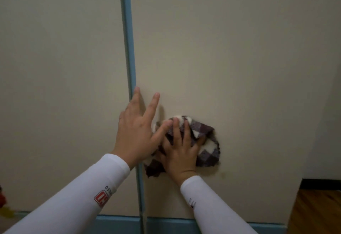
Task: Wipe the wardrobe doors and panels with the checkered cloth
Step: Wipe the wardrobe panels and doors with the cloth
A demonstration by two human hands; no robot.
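Note:
The cream right wardrobe door [230, 58] fills most of the view, beside the left door [60, 67], with a blue vertical strip [129, 40] between them. A bunched checkered cloth [204, 132], dark purple and white, lies pressed flat against the right door. My right hand [181, 152] presses on the cloth with fingers spread. My left hand [137, 128] is just left of it, fingers apart, its thumb touching the cloth's upper left edge and its fingertips near the blue strip.
A blue base trim [184, 224] runs along the bottom of the doors. To the right are a wall with a dark skirting [321, 184] and a wooden floor [317, 213]. Red and yellow objects [3, 206] show at the lower left edge.

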